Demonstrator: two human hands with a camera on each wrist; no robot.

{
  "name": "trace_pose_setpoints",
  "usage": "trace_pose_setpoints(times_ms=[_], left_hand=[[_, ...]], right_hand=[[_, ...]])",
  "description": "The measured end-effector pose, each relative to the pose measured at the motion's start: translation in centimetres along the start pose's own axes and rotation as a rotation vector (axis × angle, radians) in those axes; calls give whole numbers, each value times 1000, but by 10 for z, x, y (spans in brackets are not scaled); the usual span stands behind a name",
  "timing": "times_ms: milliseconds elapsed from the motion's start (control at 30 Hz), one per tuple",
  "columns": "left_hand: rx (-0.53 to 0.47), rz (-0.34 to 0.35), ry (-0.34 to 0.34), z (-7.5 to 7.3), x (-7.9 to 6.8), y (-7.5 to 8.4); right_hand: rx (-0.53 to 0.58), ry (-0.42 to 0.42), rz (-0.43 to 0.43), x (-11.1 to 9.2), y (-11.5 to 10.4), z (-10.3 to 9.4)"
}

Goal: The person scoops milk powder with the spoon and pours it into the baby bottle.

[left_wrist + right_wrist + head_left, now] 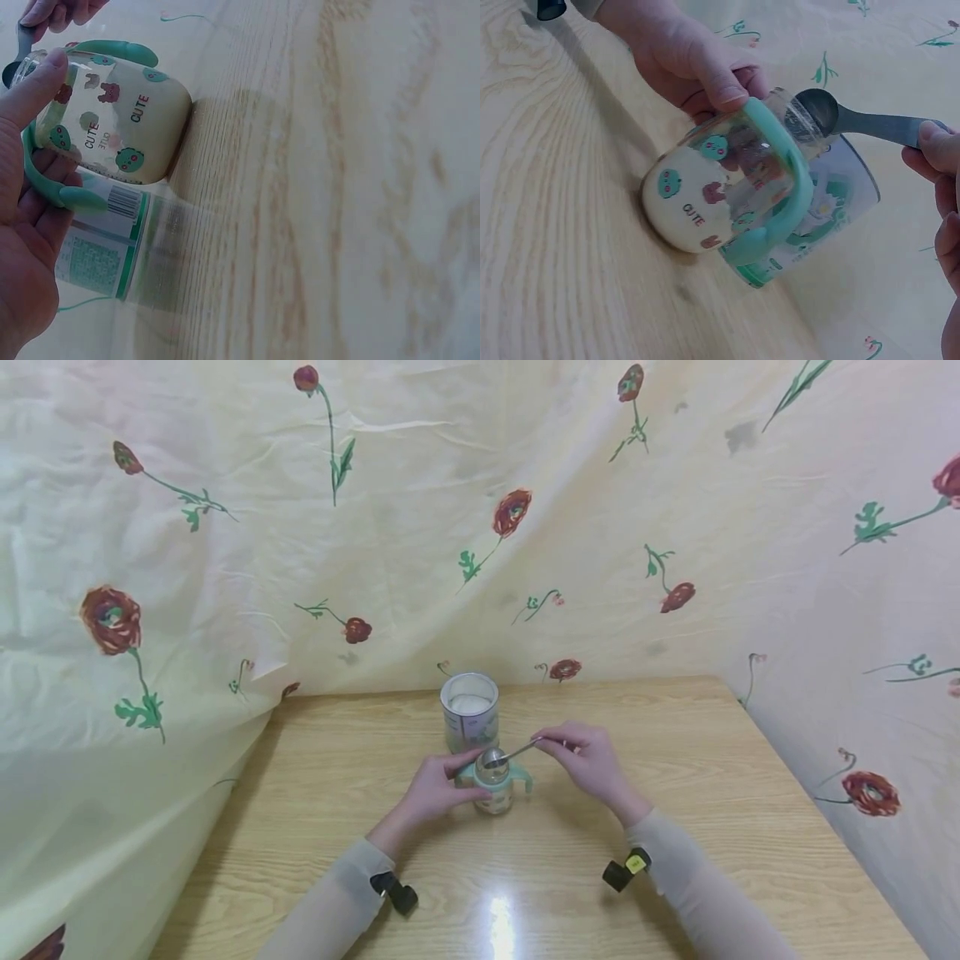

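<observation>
A clear baby bottle (697, 206) with mint-green handles and printed cartoon faces stands upright on the table, something cream-coloured filling its lower part. My left hand (437, 789) grips it near the neck, the thumb on one side and the fingers behind. Between thumb and fingers, my right hand (588, 762) pinches the handle end of a grey metal spoon (877, 126). The spoon's bowl sits tilted at the bottle's open mouth; what it holds inside cannot be made out. Right behind the bottle is an open tin (471, 727) with white powder in it.
The wooden table (360, 735) reaches back to a cream cloth (420, 568) printed with red flowers, which also hangs at both sides. Black straps with small cameras sit on both wrists.
</observation>
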State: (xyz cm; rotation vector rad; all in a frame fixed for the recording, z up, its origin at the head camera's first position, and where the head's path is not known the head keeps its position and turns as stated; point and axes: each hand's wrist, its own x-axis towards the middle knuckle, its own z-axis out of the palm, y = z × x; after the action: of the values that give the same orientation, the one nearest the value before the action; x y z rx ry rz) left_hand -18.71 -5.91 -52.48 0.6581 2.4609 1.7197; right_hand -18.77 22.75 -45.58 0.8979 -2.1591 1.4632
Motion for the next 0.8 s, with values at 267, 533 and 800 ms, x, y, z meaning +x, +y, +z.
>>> trace_pose_setpoints(times_ms=[267, 533, 800], left_hand=[[23, -27, 12, 0, -1, 1], [12, -27, 29, 1, -1, -1], [24, -14, 33, 2, -2, -2]], right_hand=[[72, -24, 177, 3, 22, -5], [175, -24, 359, 15, 27, -14], [265, 48, 508, 50, 31, -15]])
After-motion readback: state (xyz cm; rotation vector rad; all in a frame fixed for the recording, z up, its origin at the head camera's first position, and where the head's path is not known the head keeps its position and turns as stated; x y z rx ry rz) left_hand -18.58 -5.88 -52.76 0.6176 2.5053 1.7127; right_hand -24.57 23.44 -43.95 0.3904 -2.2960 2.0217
